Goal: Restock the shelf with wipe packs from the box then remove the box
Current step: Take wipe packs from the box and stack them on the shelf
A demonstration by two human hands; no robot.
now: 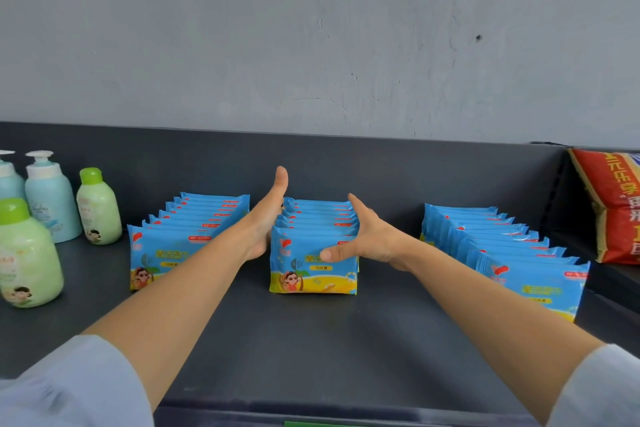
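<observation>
Blue packs (526,282) stand in three rows on the dark shelf (311,340), each running from near to far: a left row (180,236), a middle row (318,218) and a right row (485,229), well apart from one another. Both hands are at the middle row. The left hand (268,215) lies flat against its left side, fingers straight and pointing to the far side. The right hand (367,236) is laid along its right side, fingers fairly straight and the thumb stretched across the face of the nearest pack (311,277). Neither hand has lifted anything; they press the row between them. To my eye this is the squaring-up step, with the packs already out on the shelf and this row being pushed tidy. The box is nowhere in view, so I cannot tell where it stands. The next move, I would judge, calls for letting go without toppling the upright packs, then turning to find the box and carry it off. At the left stand bottles (31,250), at the right a red bag (616,204)
</observation>
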